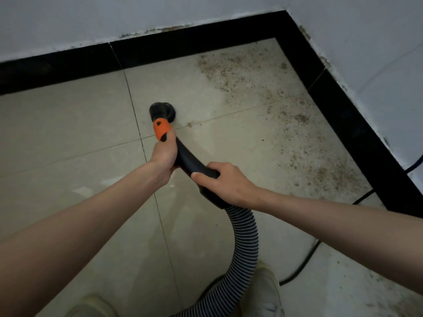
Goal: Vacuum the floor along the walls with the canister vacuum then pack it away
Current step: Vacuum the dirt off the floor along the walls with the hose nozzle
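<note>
stood over a tiled floor (68,124) in a room corner, looking down along both forearms. gripped the black curved handle (194,163) of the vacuum with both hands: left hand (163,156) wrapped round its far end, just below the orange collar (161,129), fingers curled out of sight on the underside; right hand (225,181) clamped round the near end, fingers closed over the top, thumb tucked at the left side. kept the round black brush nozzle (161,112) down on the tile, beside a grout line, well short of the black skirting (206,40) along the far wall. trailed the ribbed grey hose (246,243) from the handle's near end, down and leftward between two pale shoes (266,291) at the near edge. left a wide scatter of brown dust and crumbs (263,92) on the tiles to the right, toward the corner and along the right-hand skirting. ran a thin black cord (306,259) over the floor at right, near the wall.
</note>
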`<state>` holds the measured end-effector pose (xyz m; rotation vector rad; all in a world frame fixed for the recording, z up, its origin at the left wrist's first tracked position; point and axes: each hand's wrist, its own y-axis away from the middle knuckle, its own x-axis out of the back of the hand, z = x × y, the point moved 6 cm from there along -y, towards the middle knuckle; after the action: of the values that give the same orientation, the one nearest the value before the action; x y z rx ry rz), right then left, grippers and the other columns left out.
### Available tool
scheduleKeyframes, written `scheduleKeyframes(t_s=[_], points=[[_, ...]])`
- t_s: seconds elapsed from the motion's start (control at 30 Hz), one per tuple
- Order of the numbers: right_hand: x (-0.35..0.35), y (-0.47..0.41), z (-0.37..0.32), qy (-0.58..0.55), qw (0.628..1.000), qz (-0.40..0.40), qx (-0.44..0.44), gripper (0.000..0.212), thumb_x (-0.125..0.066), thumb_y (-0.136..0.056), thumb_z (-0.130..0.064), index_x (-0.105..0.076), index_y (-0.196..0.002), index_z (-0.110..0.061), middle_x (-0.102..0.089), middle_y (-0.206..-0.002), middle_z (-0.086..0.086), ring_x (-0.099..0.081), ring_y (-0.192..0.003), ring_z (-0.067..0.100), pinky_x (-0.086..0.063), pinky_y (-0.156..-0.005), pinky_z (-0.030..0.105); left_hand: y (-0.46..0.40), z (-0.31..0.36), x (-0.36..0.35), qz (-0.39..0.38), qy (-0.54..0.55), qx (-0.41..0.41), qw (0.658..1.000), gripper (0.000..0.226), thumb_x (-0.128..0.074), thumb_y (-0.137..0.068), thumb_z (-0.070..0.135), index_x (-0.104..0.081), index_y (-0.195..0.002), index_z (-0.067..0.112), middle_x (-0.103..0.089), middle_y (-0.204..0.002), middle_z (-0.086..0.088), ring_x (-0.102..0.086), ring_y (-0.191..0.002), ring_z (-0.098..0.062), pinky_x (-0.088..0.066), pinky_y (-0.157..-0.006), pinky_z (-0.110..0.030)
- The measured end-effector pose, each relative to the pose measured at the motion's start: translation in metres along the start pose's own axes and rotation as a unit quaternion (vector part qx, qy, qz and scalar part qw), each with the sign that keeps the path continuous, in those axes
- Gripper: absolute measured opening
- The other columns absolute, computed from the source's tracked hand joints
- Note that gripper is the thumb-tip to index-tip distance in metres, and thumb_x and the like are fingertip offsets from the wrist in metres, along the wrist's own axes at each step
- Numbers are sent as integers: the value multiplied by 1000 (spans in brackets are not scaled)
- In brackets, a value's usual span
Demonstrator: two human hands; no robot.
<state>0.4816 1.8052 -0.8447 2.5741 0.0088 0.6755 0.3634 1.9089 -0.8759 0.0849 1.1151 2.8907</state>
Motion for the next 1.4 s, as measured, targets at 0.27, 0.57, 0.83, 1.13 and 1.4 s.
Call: scheduleKeyframes(t_s=[0.27, 0.57, 0.83, 1.13, 1.4], points=[[-9, 25, 21, 36, 998, -53, -10, 32, -54, -90, -55, -55, -75, -27, -64, -73, -8, -65, -69, 11, -49, -62, 24, 18, -38, 0, 6, -38, 5, 999, 43, -35, -99, 43, -43, -117, 5, -54, -90, -5, -56, -90, -23, -48, -88, -38], [-8, 25, 17, 105, 993, -25, -36, 32, -53, -90, -48, -50, -89, -17, -67, -82, 5, -67, -75, 24, -56, -71, 39, 29, -51, -32, -86, -59, 18, 994, 49, -38, -99, 41, -43, -124, 0, -51, -81, -5, -53, -73, -17, -44, -72, -32], [18, 17, 30, 104, 989, 62, -84, 47, -45, -92, -59, -53, -94, -13, -68, -85, 8, -67, -77, 27, -56, -76, 44, 27, -28, -79, -163, -72, 16, 984, 49, -40, -100, 37, -43, -127, -4, -49, -80, -5, -51, -70, -15, -44, -60, -24], [37, -12, 33, 15, 993, 94, -69, 36, -44, -97, -49, -49, -87, -15, -67, -79, 9, -66, -66, 20, -55, -64, 34, 5, -3, -105, -179, -126, -12, 976, 54, -43, -98, 42, -43, -126, -4, -51, -88, -7, -53, -77, -20, -45, -62, -27], [12, -3, 21, -28, 999, -7, -24, 34, -45, -98, -47, -45, -80, -17, -65, -63, 3, -63, -50, 14, -54, -61, 34, 14, -7, -63, -156, -24, -3, 987, 35, -43, -98, 45, -50, -88, 13, -54, -80, -3, -56, -71, -14, -52, -55, -19]])
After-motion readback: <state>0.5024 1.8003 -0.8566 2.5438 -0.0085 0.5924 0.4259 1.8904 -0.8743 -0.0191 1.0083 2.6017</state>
